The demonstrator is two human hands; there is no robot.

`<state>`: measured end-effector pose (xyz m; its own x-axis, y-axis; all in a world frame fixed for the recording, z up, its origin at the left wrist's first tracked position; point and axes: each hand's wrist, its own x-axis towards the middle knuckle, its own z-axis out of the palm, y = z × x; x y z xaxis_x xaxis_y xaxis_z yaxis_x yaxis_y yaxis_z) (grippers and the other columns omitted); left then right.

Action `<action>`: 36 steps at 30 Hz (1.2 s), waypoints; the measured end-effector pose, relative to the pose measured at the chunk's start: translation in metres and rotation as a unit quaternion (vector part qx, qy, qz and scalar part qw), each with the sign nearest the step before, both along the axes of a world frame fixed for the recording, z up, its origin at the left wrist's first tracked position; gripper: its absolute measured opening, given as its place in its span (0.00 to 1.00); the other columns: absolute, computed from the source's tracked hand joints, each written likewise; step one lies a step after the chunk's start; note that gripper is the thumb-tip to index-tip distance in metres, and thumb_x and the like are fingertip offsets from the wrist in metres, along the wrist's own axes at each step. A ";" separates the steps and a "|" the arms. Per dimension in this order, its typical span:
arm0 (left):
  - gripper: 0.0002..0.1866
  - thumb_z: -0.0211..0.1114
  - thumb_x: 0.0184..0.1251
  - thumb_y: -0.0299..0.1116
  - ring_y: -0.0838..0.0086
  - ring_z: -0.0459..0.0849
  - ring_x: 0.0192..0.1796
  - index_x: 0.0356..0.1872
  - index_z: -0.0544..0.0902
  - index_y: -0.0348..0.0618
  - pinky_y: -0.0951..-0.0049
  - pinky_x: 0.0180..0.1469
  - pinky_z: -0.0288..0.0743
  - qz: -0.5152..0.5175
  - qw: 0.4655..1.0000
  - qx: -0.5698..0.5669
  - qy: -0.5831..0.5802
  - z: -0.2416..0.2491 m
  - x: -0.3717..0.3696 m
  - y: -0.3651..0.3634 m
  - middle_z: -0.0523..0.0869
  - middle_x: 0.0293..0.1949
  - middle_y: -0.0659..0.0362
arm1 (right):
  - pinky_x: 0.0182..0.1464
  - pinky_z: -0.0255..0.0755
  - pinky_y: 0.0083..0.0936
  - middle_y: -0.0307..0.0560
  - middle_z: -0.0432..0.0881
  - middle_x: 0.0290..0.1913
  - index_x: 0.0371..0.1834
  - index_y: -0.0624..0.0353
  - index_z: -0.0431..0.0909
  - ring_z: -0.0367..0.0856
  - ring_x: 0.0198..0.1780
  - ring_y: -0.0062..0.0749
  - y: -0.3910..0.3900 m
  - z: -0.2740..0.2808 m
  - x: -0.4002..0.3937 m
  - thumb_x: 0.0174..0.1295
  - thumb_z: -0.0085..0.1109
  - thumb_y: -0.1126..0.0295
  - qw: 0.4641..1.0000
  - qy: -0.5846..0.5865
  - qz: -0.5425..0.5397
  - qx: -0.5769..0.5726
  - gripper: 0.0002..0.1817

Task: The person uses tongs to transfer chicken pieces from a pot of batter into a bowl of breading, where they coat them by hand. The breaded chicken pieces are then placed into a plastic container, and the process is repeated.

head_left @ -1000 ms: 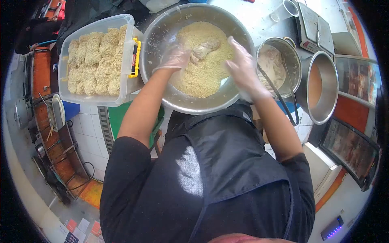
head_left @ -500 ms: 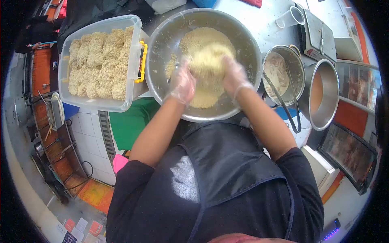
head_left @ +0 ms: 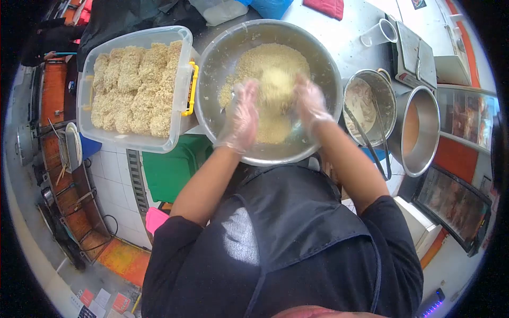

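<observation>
A large steel bowl [head_left: 212,47] holds pale yellow breadcrumbs [head_left: 271,55]. My left hand [head_left: 243,115], in a clear plastic glove, is over the bowl's left half with fingers stretched upward. Opposite it, my right hand [head_left: 310,100], gloved alike, is open and smeared by motion. Between the two palms is a blurred pale crumb-covered lump [head_left: 278,82], with loose crumbs about it. To the left stands a clear plastic tub [head_left: 132,141] filled with rows of crumb-coated pieces [head_left: 130,71].
Right of the bowl, a pot [head_left: 391,98] holds a whitish coated mixture and tongs [head_left: 366,139]. Beside it tilts a steel bowl of orange-brown liquid [head_left: 411,127]. A clear plastic cup [head_left: 379,33] and a scale [head_left: 415,53] are farther back. A green bin [head_left: 172,169] stands below the tub.
My hands have spread slightly apart, and my left fingers have straightened. The blurred cloud of crumbs between them has shrunk. The whole view has shifted a little.
</observation>
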<state>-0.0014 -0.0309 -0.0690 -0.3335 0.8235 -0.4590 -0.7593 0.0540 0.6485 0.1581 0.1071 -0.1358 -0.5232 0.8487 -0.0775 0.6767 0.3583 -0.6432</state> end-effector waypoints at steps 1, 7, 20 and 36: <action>0.41 0.36 0.85 0.63 0.61 0.45 0.87 0.83 0.54 0.40 0.47 0.84 0.29 -0.010 0.999 -0.006 0.051 -0.017 -0.013 -0.005 0.51 0.86 0.49 | 0.46 0.82 0.32 0.53 0.90 0.50 0.59 0.61 0.84 0.89 0.47 0.36 0.019 0.029 -0.018 0.76 0.47 0.70 0.940 0.172 -0.134 -0.264 0.17; 0.37 0.37 0.87 0.60 0.63 0.50 0.87 0.80 0.64 0.41 0.52 0.85 0.33 -0.017 0.991 -0.098 0.088 -0.048 -0.034 -0.011 0.61 0.83 0.51 | 0.40 0.83 0.27 0.49 0.91 0.46 0.51 0.61 0.87 0.89 0.41 0.30 0.033 0.045 -0.101 0.74 0.52 0.70 0.852 -0.019 -0.019 -0.523 0.14; 0.32 0.44 0.86 0.58 0.68 0.67 0.80 0.70 0.80 0.43 0.60 0.80 0.55 -0.086 0.941 -0.182 0.271 0.017 -0.040 -0.017 0.78 0.73 0.56 | 0.41 0.81 0.24 0.47 0.89 0.42 0.52 0.62 0.84 0.86 0.38 0.26 0.083 0.024 -0.096 0.75 0.53 0.69 0.843 -0.022 -0.044 -0.535 0.13; 0.35 0.51 0.80 0.66 0.64 0.66 0.79 0.65 0.83 0.44 0.58 0.80 0.52 -0.057 0.955 -0.163 0.240 0.021 -0.049 -0.008 0.75 0.76 0.55 | 0.72 0.70 0.41 0.61 0.78 0.71 0.70 0.61 0.76 0.77 0.70 0.51 0.005 0.036 -0.052 0.61 0.70 0.56 0.806 -0.281 0.488 -0.182 0.35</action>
